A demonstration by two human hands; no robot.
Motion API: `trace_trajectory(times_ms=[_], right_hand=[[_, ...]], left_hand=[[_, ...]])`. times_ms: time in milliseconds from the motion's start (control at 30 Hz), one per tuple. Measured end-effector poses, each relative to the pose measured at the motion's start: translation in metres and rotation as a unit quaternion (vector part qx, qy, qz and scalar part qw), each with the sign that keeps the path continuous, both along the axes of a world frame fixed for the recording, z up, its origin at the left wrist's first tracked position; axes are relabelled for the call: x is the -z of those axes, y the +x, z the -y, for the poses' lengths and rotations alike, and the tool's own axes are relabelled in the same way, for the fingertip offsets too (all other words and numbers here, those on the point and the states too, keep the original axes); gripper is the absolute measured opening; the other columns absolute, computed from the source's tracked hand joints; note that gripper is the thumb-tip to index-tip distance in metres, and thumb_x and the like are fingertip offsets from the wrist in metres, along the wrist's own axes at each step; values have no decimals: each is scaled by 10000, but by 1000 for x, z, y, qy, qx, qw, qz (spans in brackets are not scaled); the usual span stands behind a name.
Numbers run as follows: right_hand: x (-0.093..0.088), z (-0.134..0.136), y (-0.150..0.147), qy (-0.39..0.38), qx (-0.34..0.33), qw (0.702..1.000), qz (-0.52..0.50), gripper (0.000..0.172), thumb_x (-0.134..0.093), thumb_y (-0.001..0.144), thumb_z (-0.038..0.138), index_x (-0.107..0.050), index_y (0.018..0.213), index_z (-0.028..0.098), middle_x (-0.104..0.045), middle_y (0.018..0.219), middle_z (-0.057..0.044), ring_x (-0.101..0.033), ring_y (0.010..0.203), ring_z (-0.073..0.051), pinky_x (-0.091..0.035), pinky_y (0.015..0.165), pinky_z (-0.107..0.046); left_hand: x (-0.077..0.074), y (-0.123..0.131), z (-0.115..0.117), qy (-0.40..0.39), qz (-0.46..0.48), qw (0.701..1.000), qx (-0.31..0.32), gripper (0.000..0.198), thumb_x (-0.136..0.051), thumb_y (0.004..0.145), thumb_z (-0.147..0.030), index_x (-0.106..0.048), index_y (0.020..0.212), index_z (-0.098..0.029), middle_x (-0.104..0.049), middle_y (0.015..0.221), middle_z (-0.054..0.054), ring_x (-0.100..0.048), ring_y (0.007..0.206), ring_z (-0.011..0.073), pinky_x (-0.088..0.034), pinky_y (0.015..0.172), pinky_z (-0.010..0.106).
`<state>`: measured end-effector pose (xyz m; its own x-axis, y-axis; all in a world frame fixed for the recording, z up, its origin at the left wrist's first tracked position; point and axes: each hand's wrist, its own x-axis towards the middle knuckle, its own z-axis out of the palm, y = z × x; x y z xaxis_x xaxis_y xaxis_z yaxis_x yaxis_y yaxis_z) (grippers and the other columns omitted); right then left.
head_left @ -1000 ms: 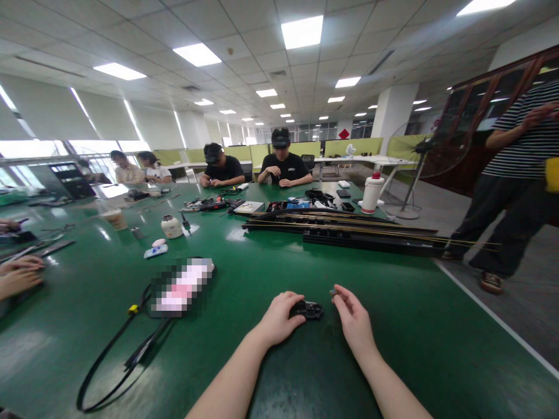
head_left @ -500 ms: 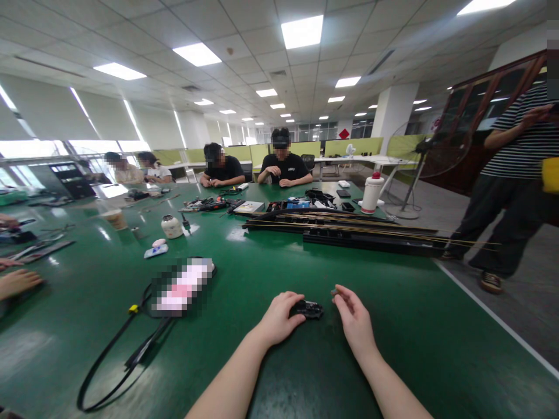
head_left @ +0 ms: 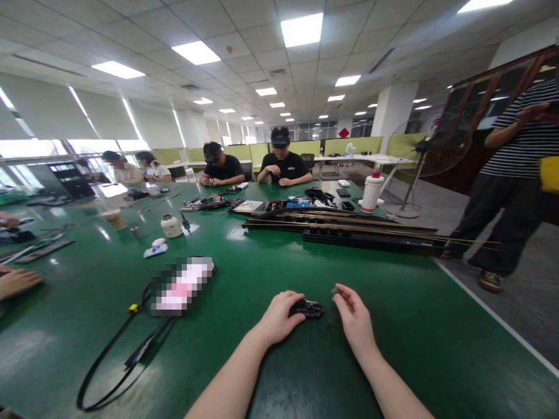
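On the green table (head_left: pixel 236 273), a small black part (head_left: pixel 311 309) with fine detail on its top lies at the centre front. My left hand (head_left: pixel 282 317) grips its left end between thumb and fingers. To the right of it, my right hand (head_left: pixel 354 320) pinches a tiny greyish piece (head_left: pixel 335 291) between thumb and fingertips, a short gap away from the black part. What the tiny piece is cannot be made out.
A blurred-out device (head_left: pixel 186 285) with a black cable loop lies at left. Long black rails (head_left: pixel 371 240) with thin rods cross behind my hands, near a white bottle (head_left: pixel 371 192). A white jar (head_left: pixel 170 226) stands back left. Several people sit around the table; one stands at right.
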<state>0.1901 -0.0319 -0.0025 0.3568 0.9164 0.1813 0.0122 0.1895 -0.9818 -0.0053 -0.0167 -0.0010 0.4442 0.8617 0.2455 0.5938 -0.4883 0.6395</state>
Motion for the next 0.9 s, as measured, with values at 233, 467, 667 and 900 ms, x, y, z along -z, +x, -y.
trace_trajectory(times_ms=[233, 467, 667, 900], right_hand=[[0, 0, 0, -5, -4, 1000, 8, 409, -643, 670, 471, -615, 956, 180, -686, 942, -98, -631, 911, -250, -501, 824, -403], [-1, 0, 1, -10, -15, 999, 29, 430, -641, 668, 499, -626, 948, 173, -686, 964, -108, -630, 921, -249, -492, 851, -408], [0, 0, -1, -3, -40, 999, 34, 444, -661, 655, 504, -645, 961, 181, -699, 977, -111, -641, 924, -255, -502, 840, -419], [2, 1, -2, -8, -91, 993, 80, 399, -640, 697, 460, -649, 993, 192, -703, 978, -96, -639, 926, -247, -467, 872, -436]], left_hand=[[2, 0, -1, 2, 5, 1000, 2, 418, -629, 774, -228, -555, 1185, -222, -581, 1138, 65, -509, 1066, 228, -385, 965, 379], [2, 0, 0, 7, 1, 1000, 0, 422, -635, 770, -228, -556, 1184, -220, -583, 1135, 65, -512, 1059, 228, -393, 959, 378], [3, 1, -1, 6, 1, 1000, 1, 430, -641, 764, -223, -552, 1185, -219, -584, 1131, 63, -509, 1061, 232, -389, 958, 380], [4, 1, -1, 6, -1, 1000, 1, 424, -632, 767, -213, -548, 1183, -215, -585, 1126, 62, -505, 1067, 231, -382, 960, 385]])
